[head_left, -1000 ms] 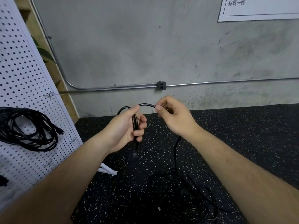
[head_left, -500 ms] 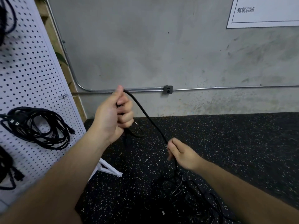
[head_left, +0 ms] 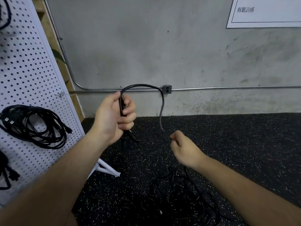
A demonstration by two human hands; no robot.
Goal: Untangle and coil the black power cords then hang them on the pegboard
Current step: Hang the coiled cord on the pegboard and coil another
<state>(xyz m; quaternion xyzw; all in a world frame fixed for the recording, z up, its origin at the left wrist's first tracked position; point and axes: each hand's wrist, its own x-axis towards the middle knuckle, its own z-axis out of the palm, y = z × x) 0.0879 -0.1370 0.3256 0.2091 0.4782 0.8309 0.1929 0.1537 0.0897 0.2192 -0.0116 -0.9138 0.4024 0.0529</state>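
Here the left hand (head_left: 114, 118) is clenching its grip round the first loops of the black power cord (head_left: 161, 108), the right hand (head_left: 184, 149) is pinching the arching strand, and the tail is trailing into the tangle (head_left: 192, 196) on the floor (head_left: 244, 144), where a snag could be tugging those loops loose.

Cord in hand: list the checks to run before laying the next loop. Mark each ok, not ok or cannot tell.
1. Left hand grips the gathered loops firmly: ok.
2. Right hand pinches the cord for the next loop: ok.
3. The arc of cord between the hands has no knot: ok.
4. The cord below the right hand runs free of the pile on the floor: cannot tell, the strands cross each other.
5. A bare hook is ready on the pegboard: ok.
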